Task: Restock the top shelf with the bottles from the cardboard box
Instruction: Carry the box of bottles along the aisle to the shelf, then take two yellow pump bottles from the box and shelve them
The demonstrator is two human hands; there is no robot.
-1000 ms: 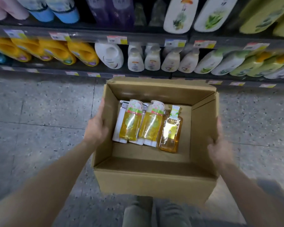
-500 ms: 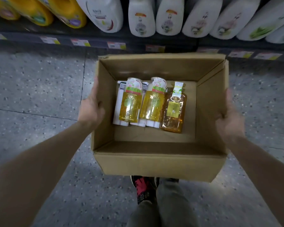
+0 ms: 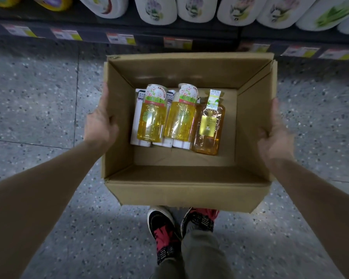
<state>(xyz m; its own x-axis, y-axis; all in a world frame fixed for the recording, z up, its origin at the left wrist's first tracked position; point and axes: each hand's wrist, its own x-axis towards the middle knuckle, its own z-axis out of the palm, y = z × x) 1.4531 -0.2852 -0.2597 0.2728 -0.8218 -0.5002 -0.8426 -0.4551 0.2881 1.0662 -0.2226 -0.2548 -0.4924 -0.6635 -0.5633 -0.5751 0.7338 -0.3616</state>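
Bottles (image 3: 177, 117) (three, yellow, lying flat) sit inside the cardboard box (image 3: 185, 190), between the left hand (image 3: 100, 125) gripping its nine-o'clock wall and the right hand (image 3: 274, 135) clasping its three-o'clock wall.

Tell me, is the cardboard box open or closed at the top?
Open. The cardboard box has no flaps over its top, so the bottles lying on its floor show.

Below me I see a grey speckled terrazzo floor (image 3: 38, 101), split by thin dark seams into large slabs. Along the top runs a dark metal shelf edge (image 3: 93, 31) carrying small white-and-yellow price tags (image 3: 120, 38). Above it stand white plastic jugs with flower prints (image 3: 155, 11), and yellow plastic jugs (image 3: 54, 3) at far left. The light is dim and cool.
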